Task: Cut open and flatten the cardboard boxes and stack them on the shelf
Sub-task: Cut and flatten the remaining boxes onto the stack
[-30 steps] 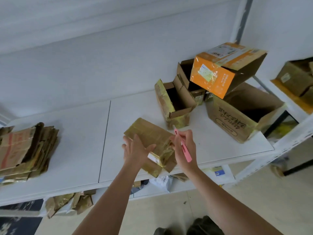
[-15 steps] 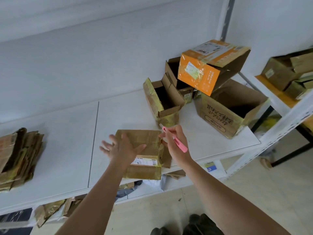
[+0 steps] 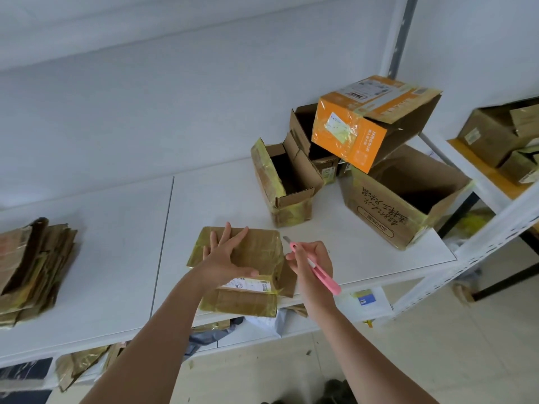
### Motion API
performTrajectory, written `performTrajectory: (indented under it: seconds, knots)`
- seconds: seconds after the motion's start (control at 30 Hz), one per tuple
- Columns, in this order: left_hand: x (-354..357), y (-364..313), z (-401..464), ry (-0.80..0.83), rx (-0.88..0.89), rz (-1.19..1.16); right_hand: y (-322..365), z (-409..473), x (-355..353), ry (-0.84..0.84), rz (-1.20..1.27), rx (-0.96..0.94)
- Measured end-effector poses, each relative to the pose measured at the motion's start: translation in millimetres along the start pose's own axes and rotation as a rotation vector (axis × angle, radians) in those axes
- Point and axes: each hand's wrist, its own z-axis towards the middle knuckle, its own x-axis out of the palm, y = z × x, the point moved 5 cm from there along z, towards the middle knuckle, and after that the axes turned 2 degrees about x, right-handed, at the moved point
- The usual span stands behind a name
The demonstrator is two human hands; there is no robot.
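A flattened brown cardboard box (image 3: pixel 256 255) with yellowish tape and a white label lies at the front edge of the white shelf (image 3: pixel 116 258). My left hand (image 3: pixel 226 256) presses flat on top of it, fingers spread and straight. Just right of the box, my right hand (image 3: pixel 312 263) grips a pink box cutter (image 3: pixel 318 271), its blade tip pointing up-left toward the box's right edge. A stack of flattened boxes (image 3: pixel 32 269) sits at the shelf's far left.
Several open boxes cluster at the back right: a small taped one (image 3: pixel 284 185), a large brown one (image 3: pixel 402 199), and an orange one (image 3: pixel 370 123) on top. More boxes sit on a neighbouring shelf (image 3: pixel 501 135). Cardboard scraps lie on the lower shelf.
My left hand moved from the box's left side onto its top and pressed it down flat. The right hand with the cutter drew slightly away to the box's right.
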Motion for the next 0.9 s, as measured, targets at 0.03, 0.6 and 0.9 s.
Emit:
performTrajectory:
  seconds: [0.03,0.6,0.9]
  knots:
    - [-1,0,0,0.003,0.005,-0.010,0,1,1,0.000,-0.019,-0.004]
    - [2,4,2,-0.024,0.037,0.026,4,4,6,0.076,-0.253,-0.154]
    - [6,12,2,-0.035,0.058,0.100,12,-13,6,0.138,-0.288,-0.128]
